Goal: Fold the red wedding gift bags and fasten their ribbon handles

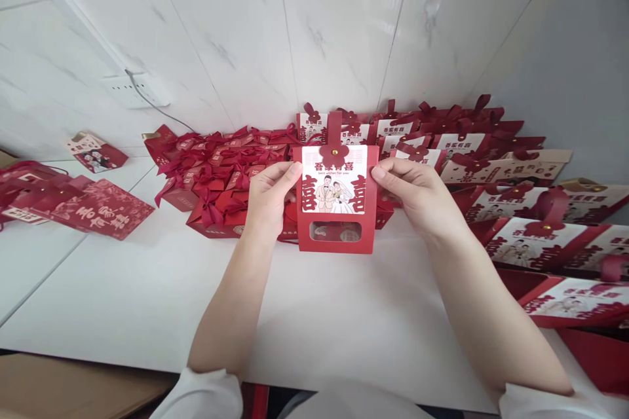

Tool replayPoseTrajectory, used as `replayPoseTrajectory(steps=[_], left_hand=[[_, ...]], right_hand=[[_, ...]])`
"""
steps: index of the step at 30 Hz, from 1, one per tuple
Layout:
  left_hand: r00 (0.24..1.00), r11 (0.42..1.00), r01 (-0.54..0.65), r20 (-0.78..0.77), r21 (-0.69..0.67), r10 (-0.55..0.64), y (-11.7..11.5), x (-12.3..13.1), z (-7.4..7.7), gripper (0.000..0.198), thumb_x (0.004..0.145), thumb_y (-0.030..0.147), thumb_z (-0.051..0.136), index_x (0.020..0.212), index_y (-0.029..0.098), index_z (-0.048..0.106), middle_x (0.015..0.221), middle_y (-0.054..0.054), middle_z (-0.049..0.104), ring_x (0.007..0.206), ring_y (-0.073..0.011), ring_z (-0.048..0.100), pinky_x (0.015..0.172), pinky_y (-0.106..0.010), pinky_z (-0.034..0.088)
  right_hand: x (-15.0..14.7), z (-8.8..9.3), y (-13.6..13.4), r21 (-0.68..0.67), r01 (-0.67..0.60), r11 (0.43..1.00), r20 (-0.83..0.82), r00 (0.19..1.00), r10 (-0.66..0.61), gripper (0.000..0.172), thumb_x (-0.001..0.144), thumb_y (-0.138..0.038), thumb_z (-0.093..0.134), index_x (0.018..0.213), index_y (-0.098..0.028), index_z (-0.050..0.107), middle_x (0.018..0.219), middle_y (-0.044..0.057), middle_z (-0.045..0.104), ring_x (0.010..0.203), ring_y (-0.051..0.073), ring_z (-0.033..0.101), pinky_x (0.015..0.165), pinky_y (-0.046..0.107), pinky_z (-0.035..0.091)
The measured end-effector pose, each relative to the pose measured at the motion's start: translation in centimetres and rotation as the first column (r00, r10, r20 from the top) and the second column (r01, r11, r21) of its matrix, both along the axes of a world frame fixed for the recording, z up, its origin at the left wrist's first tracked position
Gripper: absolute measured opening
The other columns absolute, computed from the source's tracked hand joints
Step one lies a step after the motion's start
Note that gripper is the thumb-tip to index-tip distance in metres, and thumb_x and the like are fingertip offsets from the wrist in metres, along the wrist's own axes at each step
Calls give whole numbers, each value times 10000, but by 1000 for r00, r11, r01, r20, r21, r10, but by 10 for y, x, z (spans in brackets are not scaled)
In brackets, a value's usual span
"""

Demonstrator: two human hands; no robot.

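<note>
I hold a red gift box [335,209] upright above the white table [147,301], at the middle of the view. Its front carries a white card with a drawn couple, red characters and a small clear window below. A red flower-shaped flap closes its top. My left hand [269,200] grips the box's left edge, thumb on the front. My right hand [415,193] pinches the upper right corner and side. Both hands are closed on the box.
A heap of small red ribboned boxes [216,173] lies behind my left hand. Finished red gift boxes [491,144] stand in rows at the back and right. Flat red bags [98,209] lie at the left. A wall socket [135,88] sits on the tiled wall.
</note>
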State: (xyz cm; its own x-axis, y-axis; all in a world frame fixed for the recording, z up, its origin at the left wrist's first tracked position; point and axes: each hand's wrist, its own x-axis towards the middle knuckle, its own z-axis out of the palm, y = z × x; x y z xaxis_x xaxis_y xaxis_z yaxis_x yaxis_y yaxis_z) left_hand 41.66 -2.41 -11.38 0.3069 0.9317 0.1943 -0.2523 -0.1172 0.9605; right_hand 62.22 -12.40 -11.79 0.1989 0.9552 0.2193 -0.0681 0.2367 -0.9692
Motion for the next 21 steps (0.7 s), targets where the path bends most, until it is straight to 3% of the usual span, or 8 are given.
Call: replayPoseTrajectory(steps=[3, 7, 14, 17, 21], left_hand=[[1000, 1000, 15, -2, -11, -15, 2, 0, -2, 195, 737, 397, 789, 783, 209, 760, 693, 17, 687, 523, -38, 539, 437, -143, 386], [998, 997, 58, 19, -43, -57, 2, 1, -3, 201, 735, 405, 789, 784, 213, 759, 719, 13, 698, 535, -41, 548, 433, -144, 382], [993, 996, 90, -70, -21, -91, -6, 3, 2, 252, 752, 453, 760, 775, 202, 752, 812, -35, 749, 692, -150, 683, 579, -239, 555], [971, 991, 135, -194, -18, -136, -8, 2, 5, 260, 707, 445, 797, 766, 195, 761, 804, -44, 750, 697, -152, 680, 574, -234, 555], [950, 995, 94, -299, 16, -85, -11, 4, 7, 268, 672, 429, 822, 786, 190, 777, 819, -51, 745, 721, -143, 672, 530, -193, 524]], right_hand=[[3, -2, 1, 4, -47, 999, -50, 998, 47, 158, 871, -402, 683, 802, -266, 725, 790, -16, 715, 697, 129, 649, 644, 253, 525], [5, -1, 1, -18, -59, 998, -70, 996, 58, 174, 868, -392, 689, 764, -253, 706, 781, -13, 706, 688, 124, 642, 622, 244, 518], [5, -1, 1, 42, 152, 987, -21, 988, -151, 169, 855, -395, 701, 764, -253, 701, 769, -3, 691, 681, 139, 631, 621, 273, 523], [7, -3, 2, 70, 223, 972, -53, 974, -219, 152, 842, -402, 711, 778, -265, 698, 773, -2, 690, 682, 155, 641, 628, 301, 542], [9, -4, 5, 38, 258, 965, -119, 960, -252, 146, 822, -424, 724, 827, -279, 711, 822, 5, 712, 723, 176, 671, 678, 339, 586]])
